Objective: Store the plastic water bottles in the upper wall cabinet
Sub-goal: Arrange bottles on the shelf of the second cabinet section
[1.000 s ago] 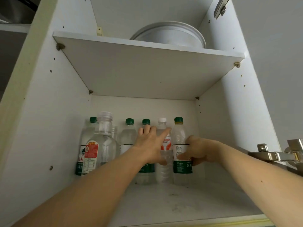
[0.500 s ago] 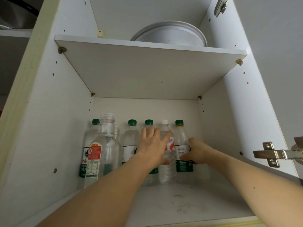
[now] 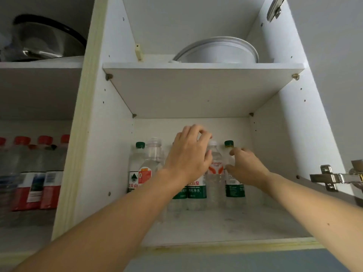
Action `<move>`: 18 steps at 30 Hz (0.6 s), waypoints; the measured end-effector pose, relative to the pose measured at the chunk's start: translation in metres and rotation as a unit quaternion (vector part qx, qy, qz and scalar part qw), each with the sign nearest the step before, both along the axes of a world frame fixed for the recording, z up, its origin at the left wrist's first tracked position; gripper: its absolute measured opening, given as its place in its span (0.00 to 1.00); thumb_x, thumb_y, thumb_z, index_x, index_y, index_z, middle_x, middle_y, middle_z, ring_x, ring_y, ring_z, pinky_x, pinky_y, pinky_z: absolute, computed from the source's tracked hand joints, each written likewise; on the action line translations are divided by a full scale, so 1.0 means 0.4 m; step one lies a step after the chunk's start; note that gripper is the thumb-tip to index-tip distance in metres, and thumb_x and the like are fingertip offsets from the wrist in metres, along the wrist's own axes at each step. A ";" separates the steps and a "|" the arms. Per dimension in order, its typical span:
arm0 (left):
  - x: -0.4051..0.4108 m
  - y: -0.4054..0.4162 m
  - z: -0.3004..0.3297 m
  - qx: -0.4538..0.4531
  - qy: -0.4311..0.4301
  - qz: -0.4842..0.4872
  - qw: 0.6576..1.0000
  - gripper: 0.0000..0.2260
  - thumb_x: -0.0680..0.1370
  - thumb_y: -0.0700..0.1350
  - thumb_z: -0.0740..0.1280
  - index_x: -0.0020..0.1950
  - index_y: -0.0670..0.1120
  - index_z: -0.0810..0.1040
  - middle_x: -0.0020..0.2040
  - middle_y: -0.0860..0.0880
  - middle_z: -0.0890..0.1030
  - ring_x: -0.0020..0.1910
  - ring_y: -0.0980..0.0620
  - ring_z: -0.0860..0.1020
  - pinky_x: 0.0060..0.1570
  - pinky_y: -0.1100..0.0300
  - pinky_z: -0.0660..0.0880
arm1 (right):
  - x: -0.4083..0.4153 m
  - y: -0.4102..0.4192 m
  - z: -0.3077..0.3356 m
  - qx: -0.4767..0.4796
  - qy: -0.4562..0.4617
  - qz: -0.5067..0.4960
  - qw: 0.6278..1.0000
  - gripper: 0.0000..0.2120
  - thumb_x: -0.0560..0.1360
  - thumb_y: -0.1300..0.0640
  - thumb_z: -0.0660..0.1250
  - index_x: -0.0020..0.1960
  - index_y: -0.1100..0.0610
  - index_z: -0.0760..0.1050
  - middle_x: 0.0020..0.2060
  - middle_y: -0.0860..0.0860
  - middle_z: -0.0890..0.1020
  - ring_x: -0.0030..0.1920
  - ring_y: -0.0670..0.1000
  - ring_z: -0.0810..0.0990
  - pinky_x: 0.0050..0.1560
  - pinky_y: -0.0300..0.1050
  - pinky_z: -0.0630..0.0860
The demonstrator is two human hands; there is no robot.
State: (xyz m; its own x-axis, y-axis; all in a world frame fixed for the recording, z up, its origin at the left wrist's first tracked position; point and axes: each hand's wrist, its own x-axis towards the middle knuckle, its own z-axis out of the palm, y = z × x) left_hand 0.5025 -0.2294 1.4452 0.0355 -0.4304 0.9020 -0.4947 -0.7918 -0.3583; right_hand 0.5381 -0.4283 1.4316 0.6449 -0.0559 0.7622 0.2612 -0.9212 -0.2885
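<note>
Two compartments of a white wall cabinet (image 3: 94,146) fill the view, seen from below. In the right one, a row of plastic water bottles (image 3: 196,190) stands at the back of the lower shelf (image 3: 216,228), whose pale surface is scuffed and speckled; most have green caps and green labels, one has a white cap and a red-and-white label (image 3: 215,167), and a larger clear bottle with a red label (image 3: 151,163) stands in front at the left. Above, a middle shelf (image 3: 196,89) carries a round white dish (image 3: 218,51). The left compartment holds red-capped bottles (image 3: 35,173) below and a dark metal pot (image 3: 45,40) above. A metal hinge (image 3: 332,177) juts out at the right edge.

The left hand (image 3: 189,156) is up in front of the bottle tops, fingers loosely curled — whether it grips anything cannot be told. The right hand (image 3: 245,166) lies against the rightmost green-capped bottle (image 3: 233,181), thumb and forefinger spread around its neck and shoulder.

Compared with half a second ago, the left hand has risen from the bottle bodies to the caps, the right hand has moved from the label to the neck, and the view has swung left — the neighbouring compartment now shows.
</note>
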 end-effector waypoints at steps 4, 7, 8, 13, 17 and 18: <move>-0.115 0.114 -0.001 -0.020 -0.068 -0.003 0.997 0.13 0.77 0.43 0.69 0.61 0.42 0.79 0.59 0.45 0.76 0.58 0.47 0.74 0.57 0.54 0.73 | -0.099 0.111 0.032 -0.099 -0.003 0.062 0.993 0.21 0.80 0.53 0.69 0.70 0.58 0.72 0.65 0.54 0.78 0.58 0.51 0.78 0.61 0.44 0.75; -0.176 0.207 -0.042 -0.064 -0.029 0.031 0.997 0.13 0.78 0.45 0.67 0.61 0.44 0.78 0.60 0.46 0.75 0.59 0.48 0.72 0.58 0.58 0.69 | -0.163 0.198 0.042 -0.078 0.026 0.126 0.989 0.26 0.79 0.46 0.69 0.73 0.56 0.70 0.64 0.53 0.79 0.58 0.50 0.79 0.63 0.48 0.77; -0.190 0.235 -0.065 -0.071 -0.016 0.045 0.996 0.13 0.79 0.47 0.66 0.61 0.44 0.78 0.60 0.46 0.75 0.59 0.48 0.72 0.57 0.59 0.68 | -0.178 0.227 0.035 -0.066 0.048 0.147 0.986 0.30 0.78 0.43 0.69 0.75 0.55 0.68 0.64 0.53 0.80 0.59 0.51 0.79 0.63 0.49 0.77; -0.220 0.305 -0.219 -0.087 0.074 0.058 0.992 0.21 0.82 0.57 0.51 0.63 0.47 0.76 0.59 0.49 0.76 0.58 0.50 0.71 0.57 0.52 0.72 | -0.183 0.356 -0.028 -0.039 0.137 0.184 0.972 0.47 0.72 0.32 0.70 0.81 0.52 0.54 0.68 0.57 0.78 0.61 0.55 0.80 0.63 0.54 0.78; -0.199 0.297 -0.278 -0.165 0.105 0.013 0.981 0.24 0.83 0.58 0.48 0.67 0.47 0.75 0.61 0.49 0.76 0.59 0.51 0.71 0.60 0.52 0.73 | -0.140 0.430 -0.069 0.040 0.163 0.218 0.961 0.47 0.72 0.40 0.75 0.79 0.49 0.51 0.49 0.52 0.79 0.47 0.52 0.83 0.46 0.53 0.86; -0.193 0.298 -0.281 -0.202 0.094 -0.006 0.975 0.23 0.83 0.57 0.49 0.66 0.47 0.74 0.60 0.50 0.76 0.57 0.52 0.71 0.58 0.54 0.72 | -0.128 0.440 -0.079 0.041 0.152 0.225 0.962 0.47 0.71 0.42 0.77 0.79 0.49 0.51 0.46 0.49 0.77 0.44 0.50 0.83 0.42 0.48 0.85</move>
